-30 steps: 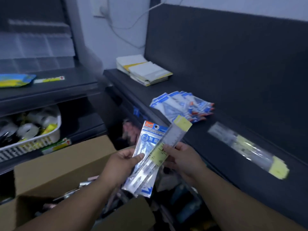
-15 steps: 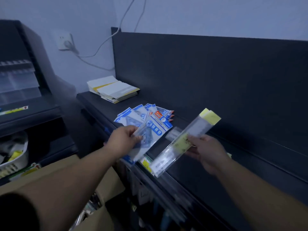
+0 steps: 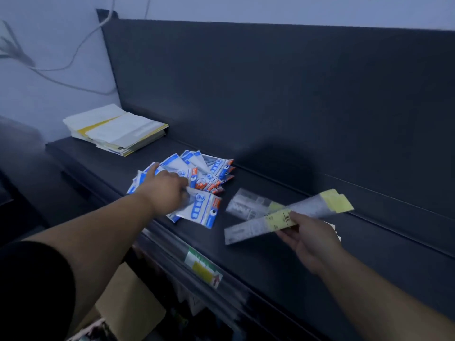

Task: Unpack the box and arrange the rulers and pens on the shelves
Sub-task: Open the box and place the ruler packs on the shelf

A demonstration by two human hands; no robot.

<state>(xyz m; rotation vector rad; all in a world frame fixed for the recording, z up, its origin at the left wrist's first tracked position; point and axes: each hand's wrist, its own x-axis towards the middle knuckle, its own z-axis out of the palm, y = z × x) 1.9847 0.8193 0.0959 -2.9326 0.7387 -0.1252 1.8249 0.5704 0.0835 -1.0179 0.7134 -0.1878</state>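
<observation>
A person's left hand (image 3: pixel 170 190) reaches over a dark shelf (image 3: pixel 270 262), fingers curled round a blue-and-white packet (image 3: pixel 202 209) at the near edge of a fanned pile of matching packets (image 3: pixel 204 168); whether the packet touches the shelf cannot be told. The right hand (image 3: pixel 310 239) pinches a long ruler (image 3: pixel 251 230) in a clear sleeve with yellow labels, holding it slantwise above the shelf. Its far end crosses a second sleeved ruler (image 3: pixel 246 204) lying flat on the shelf, just right of the pile. A stack of papers (image 3: pixel 118 129) sits at the shelf's far left end, well apart. A cardboard box (image 3: pixel 130 303) stands below the left arm. A cable (image 3: pixel 73 57) trails down the pale wall (image 3: pixel 49 94).
</observation>
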